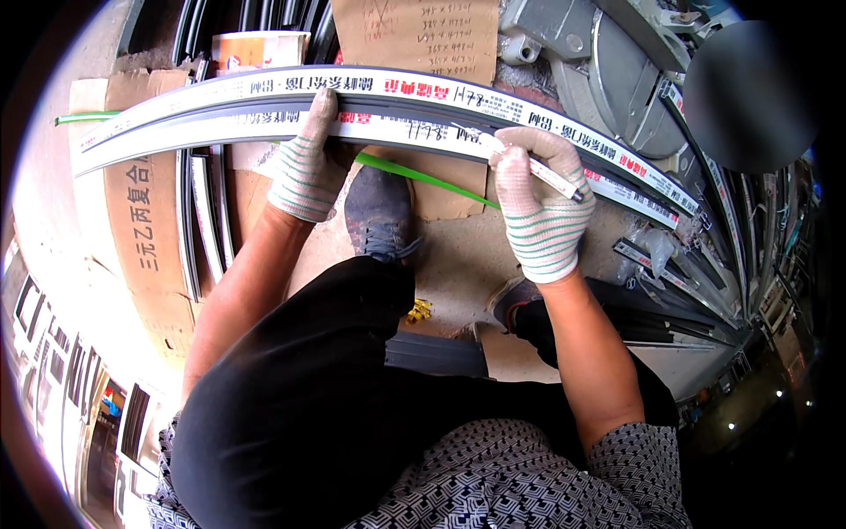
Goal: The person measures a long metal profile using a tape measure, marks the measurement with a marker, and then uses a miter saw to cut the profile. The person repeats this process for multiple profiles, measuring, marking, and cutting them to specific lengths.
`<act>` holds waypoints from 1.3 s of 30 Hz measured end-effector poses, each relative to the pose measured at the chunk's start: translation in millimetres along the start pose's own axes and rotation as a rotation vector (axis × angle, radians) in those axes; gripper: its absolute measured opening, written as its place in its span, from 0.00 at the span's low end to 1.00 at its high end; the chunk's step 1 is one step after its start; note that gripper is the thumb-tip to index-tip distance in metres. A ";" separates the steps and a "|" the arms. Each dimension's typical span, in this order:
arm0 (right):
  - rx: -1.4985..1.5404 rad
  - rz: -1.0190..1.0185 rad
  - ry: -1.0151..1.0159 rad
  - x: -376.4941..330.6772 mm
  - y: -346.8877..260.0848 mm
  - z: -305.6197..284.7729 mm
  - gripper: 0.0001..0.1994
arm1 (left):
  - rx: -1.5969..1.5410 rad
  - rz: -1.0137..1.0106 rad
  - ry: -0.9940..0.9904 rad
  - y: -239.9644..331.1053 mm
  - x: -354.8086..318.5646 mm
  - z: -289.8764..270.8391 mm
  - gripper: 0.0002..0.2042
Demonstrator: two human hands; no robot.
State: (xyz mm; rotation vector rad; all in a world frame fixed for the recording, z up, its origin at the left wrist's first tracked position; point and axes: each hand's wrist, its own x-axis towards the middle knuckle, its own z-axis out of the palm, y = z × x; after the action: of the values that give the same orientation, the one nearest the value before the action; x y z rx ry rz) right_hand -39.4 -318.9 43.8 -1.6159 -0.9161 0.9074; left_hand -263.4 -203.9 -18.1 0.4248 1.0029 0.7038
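I see the left hand (308, 163) gripping the long wrapped profile (220, 110) across the knees; the right hand (539, 207) pinches a white marker (538, 170), probably, against it.

Green strap (423, 179) across brown cardboard (141, 212), circular saw blade (627, 79), dark profile offcuts (679, 304) on floor

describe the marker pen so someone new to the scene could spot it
Find the long white-wrapped profile arching across the upper picture, held by two gloved hands. The marker pen lies slantwise in the right hand, its tip on the profile. It is the only short, thin white stick there; the nearby green strip is longer.
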 end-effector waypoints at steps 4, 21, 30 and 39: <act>0.037 0.015 0.066 7.6 -18.0 -8.5 0.08 | -0.061 -0.048 -0.011 0.0 -4.6 -3.7 0.24; 0.096 0.036 0.092 72.2 27.0 -17.2 0.07 | -0.037 -0.052 0.059 -2.6 -22.4 -24.0 0.20; 0.058 0.064 0.052 94.3 50.1 -9.8 0.07 | -0.041 -0.082 0.101 -2.4 -20.1 -24.7 0.19; -0.027 0.063 0.042 101.3 60.7 -9.1 0.07 | -0.045 -0.080 0.108 -1.0 -21.5 -23.2 0.18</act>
State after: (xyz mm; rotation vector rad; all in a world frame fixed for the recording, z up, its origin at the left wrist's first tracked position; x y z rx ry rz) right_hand 19.5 -242.9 -25.5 -1.6891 -0.8561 0.9044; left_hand -290.9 -219.6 -16.8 0.3081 1.0975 0.6815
